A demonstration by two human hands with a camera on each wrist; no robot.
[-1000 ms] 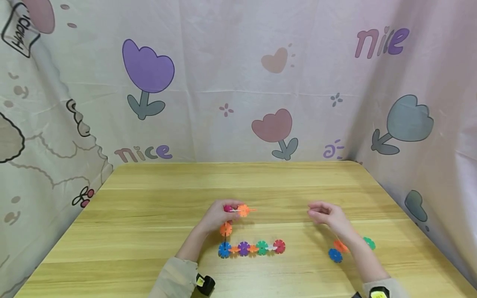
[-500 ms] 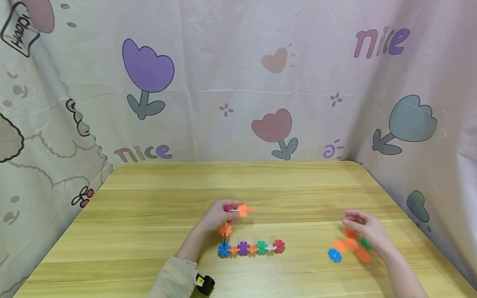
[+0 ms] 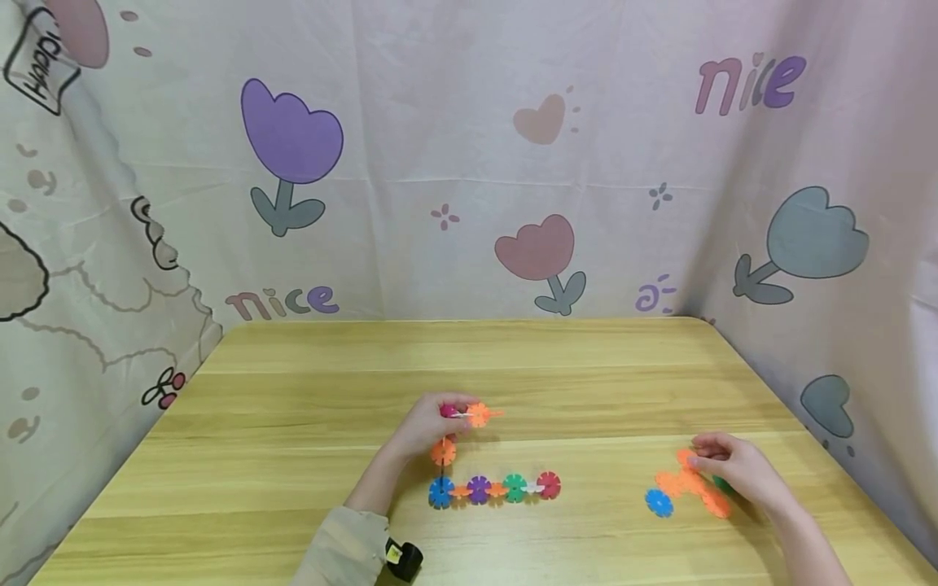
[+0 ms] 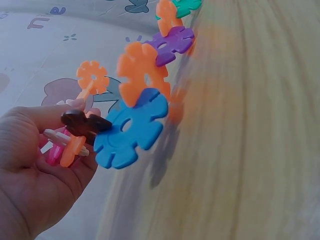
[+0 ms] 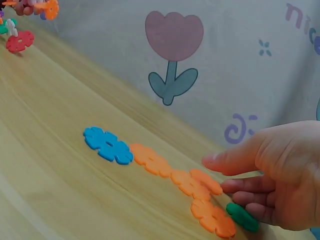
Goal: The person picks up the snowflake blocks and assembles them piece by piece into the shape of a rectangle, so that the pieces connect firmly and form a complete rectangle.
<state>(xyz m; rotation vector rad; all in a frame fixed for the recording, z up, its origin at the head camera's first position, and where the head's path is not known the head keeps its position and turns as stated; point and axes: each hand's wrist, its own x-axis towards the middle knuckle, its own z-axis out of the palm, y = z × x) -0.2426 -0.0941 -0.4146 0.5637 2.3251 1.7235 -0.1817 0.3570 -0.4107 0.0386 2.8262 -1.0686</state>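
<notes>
My left hand (image 3: 423,427) pinches a chain of slotted snowflake discs near a pink disc (image 3: 448,410), partly hidden by the fingers. One end of the chain points right with an orange disc (image 3: 479,414). Below the hand the chain drops through another orange disc (image 3: 443,452) and a dark brown disc (image 4: 85,124) to a blue disc (image 4: 131,128). From there it runs right to a red disc (image 3: 549,485). My right hand (image 3: 740,470) is over a loose pile, its fingertips at the edge of an orange disc (image 5: 206,181), thumb apart from the fingers.
Several loose orange discs (image 5: 212,218) lie together on the wooden table (image 3: 572,358). A loose blue disc (image 5: 108,145) lies at their left, and a green disc (image 5: 242,216) is partly under the right hand. A printed curtain (image 3: 410,98) hangs behind the table.
My right hand has moved right and down from the middle of the table to the loose discs, uncovering several orange ones. The left hand and its chain have stayed in place.
</notes>
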